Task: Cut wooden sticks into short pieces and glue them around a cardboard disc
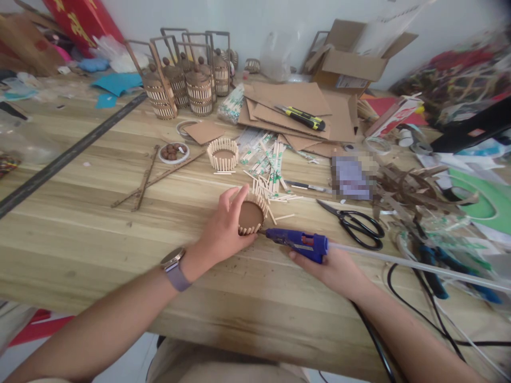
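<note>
My left hand [225, 226], a watch on its wrist, curls around the left side of a small round basket [252, 214] with a brown base and a ring of short upright wooden sticks. In my right hand [333, 268] is a blue hot glue gun [297, 242], its nozzle touching or very near the basket's lower right edge. A long clear glue stick [399, 260] runs out of its back end. Loose wooden sticks [275, 194] lie just behind the basket. Farther back stands a similar stick ring [222, 155] with a brown base.
Black scissors [359, 226] and blue-handled pliers [433, 266] lie to the right, near a black cable [399, 287]. Cardboard sheets [287, 101] carry a yellow-black cutter [305, 118]. Several lidded baskets with tall handles [199, 93] stand at the back. A bowl of brown balls [173, 152] sits left.
</note>
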`<state>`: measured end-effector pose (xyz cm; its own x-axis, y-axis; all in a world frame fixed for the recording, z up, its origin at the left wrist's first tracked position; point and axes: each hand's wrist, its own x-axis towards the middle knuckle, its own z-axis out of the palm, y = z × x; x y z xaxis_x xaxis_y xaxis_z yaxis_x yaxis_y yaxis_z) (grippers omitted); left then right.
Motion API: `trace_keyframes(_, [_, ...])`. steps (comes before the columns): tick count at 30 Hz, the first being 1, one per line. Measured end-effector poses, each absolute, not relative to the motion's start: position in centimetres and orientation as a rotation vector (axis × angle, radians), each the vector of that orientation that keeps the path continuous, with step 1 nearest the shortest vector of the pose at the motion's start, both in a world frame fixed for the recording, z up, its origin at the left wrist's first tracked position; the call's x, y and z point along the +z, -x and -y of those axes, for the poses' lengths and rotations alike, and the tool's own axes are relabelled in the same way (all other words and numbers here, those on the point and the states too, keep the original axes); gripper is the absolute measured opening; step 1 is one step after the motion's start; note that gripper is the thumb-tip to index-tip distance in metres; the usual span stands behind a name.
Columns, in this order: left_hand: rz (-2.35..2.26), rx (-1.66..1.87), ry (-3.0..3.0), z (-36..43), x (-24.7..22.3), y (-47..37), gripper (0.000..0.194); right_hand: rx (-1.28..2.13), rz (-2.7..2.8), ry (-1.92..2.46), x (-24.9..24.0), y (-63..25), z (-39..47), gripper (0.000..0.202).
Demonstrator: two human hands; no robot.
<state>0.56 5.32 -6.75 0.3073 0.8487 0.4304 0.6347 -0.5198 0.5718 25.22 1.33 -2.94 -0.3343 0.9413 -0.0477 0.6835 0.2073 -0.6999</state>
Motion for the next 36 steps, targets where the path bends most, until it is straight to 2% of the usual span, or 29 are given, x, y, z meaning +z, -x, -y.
trace_keyframes(24, [-1.358,0.993,-2.294,-5.4,-6.68,-0.52,0.116,0.814,2.142,1.497,-3.29,-24.95,-1.18,0.025])
trace_keyframes(36, [-1.355,0.976,-2.285,-5.38,-6.6,-0.52,0.113,0.824,2.146,1.504,-3.25,-24.82,-1.13,0.031])
